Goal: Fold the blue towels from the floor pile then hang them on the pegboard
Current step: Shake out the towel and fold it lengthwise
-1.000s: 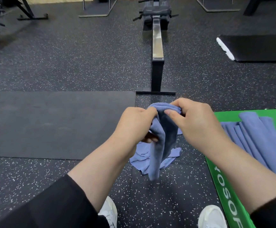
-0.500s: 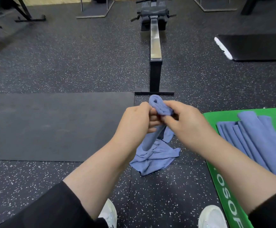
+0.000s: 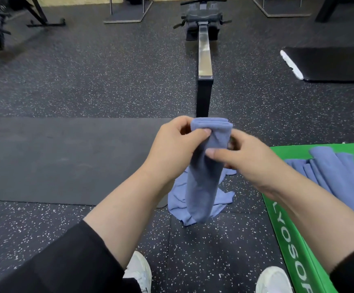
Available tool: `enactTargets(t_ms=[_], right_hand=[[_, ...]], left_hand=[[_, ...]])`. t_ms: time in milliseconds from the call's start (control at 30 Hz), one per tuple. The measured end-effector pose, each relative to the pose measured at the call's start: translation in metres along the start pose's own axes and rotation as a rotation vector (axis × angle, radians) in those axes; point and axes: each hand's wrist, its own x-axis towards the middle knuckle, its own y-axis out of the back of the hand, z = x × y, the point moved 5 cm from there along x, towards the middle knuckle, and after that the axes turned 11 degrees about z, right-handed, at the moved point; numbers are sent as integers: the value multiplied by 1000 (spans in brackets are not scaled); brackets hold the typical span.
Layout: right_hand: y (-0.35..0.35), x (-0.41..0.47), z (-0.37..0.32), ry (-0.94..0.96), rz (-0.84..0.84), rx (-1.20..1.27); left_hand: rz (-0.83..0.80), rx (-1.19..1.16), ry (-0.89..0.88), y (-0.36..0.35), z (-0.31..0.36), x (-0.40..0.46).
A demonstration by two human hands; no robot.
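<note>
Both hands, left hand [image 3: 171,149] and right hand [image 3: 254,163], pinch the folded towel [image 3: 205,176]; edges should stay aligned while smoothing downward.

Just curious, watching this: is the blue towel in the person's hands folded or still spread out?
Folded. The towel hangs as a narrow strip, layered edges showing at its top, pinched by the left hand and right hand.

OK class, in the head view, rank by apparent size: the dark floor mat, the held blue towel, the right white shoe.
1. Dark floor mat, largest.
2. Held blue towel.
3. Right white shoe, smallest, though partly cut off at the frame's edge.
</note>
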Motion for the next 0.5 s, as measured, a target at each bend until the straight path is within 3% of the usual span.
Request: enactTargets(t_ms=[67, 300, 500], right_hand=[[-5, -3, 2, 21, -23, -179], [-18, -5, 2, 13, -17, -132], [-14, -2, 3, 22, -33, -19]], left_hand=[[25, -50, -5, 4, 3, 3], [110, -356, 64, 11, 2, 10], [-99, -320, 260, -4, -11, 7]])
